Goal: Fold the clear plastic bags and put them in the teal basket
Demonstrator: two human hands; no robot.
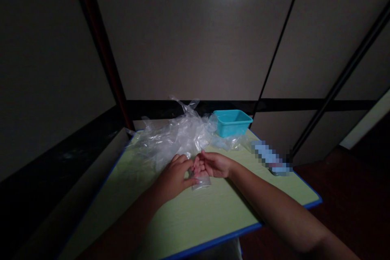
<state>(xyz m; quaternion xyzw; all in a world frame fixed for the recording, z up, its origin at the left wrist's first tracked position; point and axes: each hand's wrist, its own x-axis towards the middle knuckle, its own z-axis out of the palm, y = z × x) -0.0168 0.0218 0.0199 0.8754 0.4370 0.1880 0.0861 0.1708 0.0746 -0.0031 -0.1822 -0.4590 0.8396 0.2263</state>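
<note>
Near the middle of the table, a small clear plastic piece shows below my fingers; whether it is a bag or a cup-like wrap I cannot tell. My left hand has its thumb bent against the plastic's left side and its fingers curled over the top. Facing it, my right hand is turned palm inward, fingers curled at the plastic's upper edge and close to the left fingertips. The fingers partly hide the plastic. Just beyond both hands rises a loose heap of crumpled clear plastic bags.
A turquoise plastic basket stands at the table's far right corner. A pixelated, long bluish object lies along the right edge. The pale green table has a blue rim. Cabinet panels stand directly behind it.
</note>
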